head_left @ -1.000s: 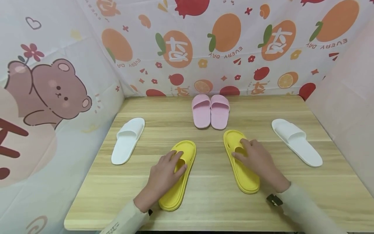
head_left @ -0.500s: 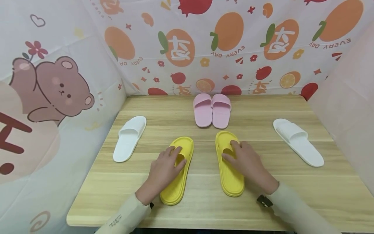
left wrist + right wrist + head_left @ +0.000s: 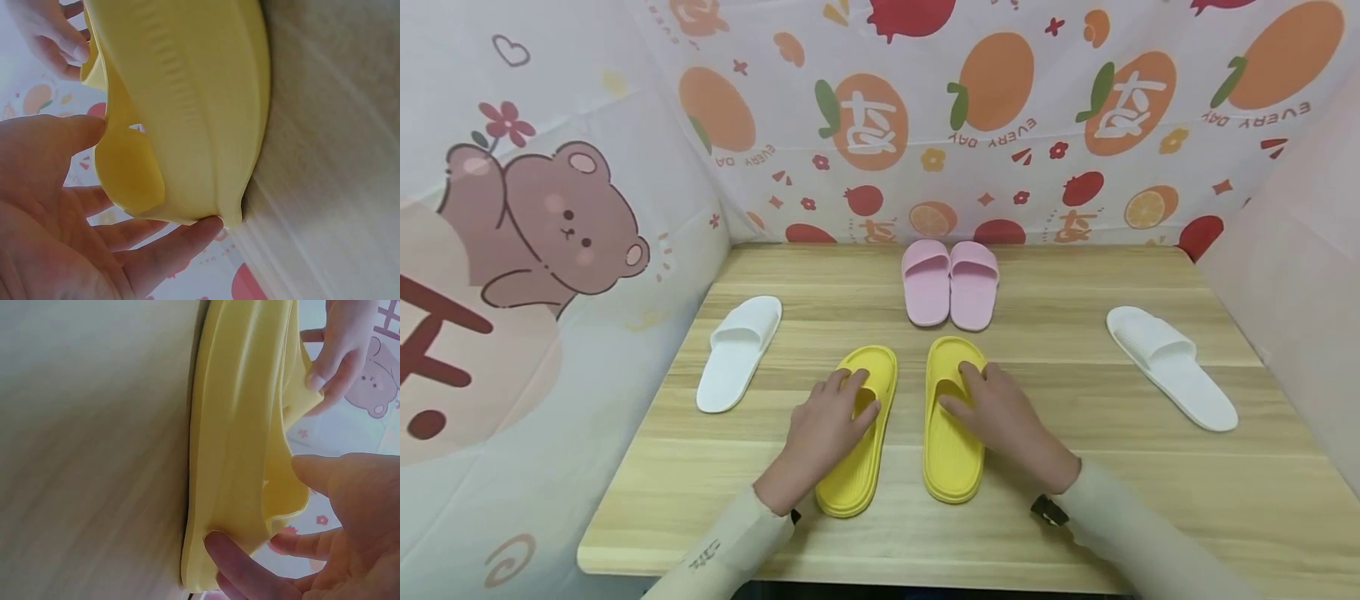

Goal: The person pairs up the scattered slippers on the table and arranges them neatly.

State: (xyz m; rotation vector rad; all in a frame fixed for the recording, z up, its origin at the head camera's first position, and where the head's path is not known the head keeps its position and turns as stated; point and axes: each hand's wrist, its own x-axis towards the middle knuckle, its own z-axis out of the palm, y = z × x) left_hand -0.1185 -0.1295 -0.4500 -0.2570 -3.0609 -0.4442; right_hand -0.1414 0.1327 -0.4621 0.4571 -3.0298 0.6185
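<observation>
Now the right yellow, rubbery-looking slipper (image 3: 953, 471) sits closer to the left yellow, rubbery-looking slipper (image 3: 850, 483) than a second ago.
Right hand (image 3: 1000, 410) and left hand (image 3: 822, 429) each grasp one; on the pale wood-grain tabletop (image 3: 1037, 325) the pair looks almost together, toes nearer than heels.

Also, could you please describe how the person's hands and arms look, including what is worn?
The left hand and right hand wear no visible gloves or rings. The left sleeve and right sleeve are long and pale cream; the left carries a dark marking, unreadable here. A small black piece shows by the right cuff.
</observation>
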